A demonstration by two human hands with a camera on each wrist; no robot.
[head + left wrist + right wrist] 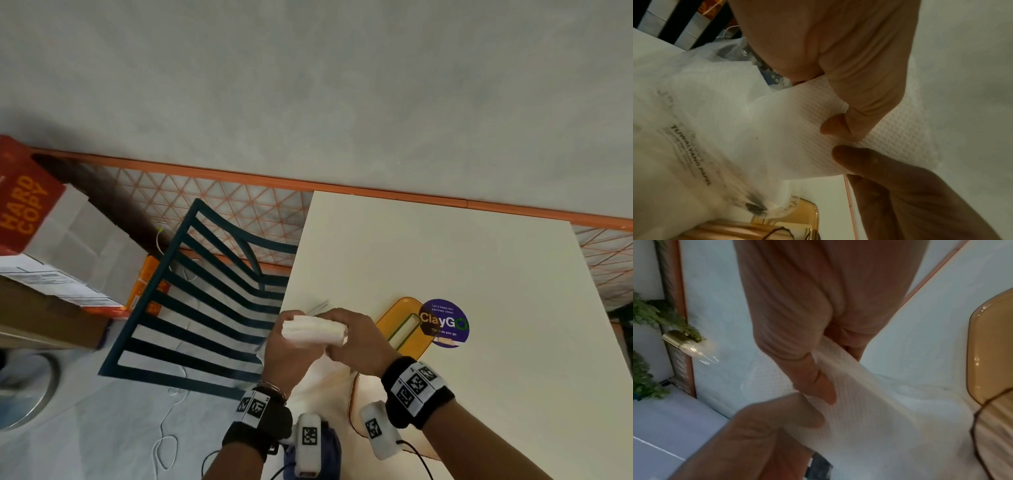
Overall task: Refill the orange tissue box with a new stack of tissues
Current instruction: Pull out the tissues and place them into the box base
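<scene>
Both hands hold a folded white stack of tissues just above the near left part of the white table. My left hand grips its left end. At the right end, my right hand has its fingers curled over the stack. A clear plastic wrapper with black print hangs under the stack. The translucent orange tissue box piece with a slot lies on the table just right of my hands. Another orange rim shows below them, partly hidden.
A round purple sticker sits on the table beside the orange piece. A dark slatted chair stands left of the table. Cardboard boxes are stacked at far left. An orange rail with mesh runs along the wall behind.
</scene>
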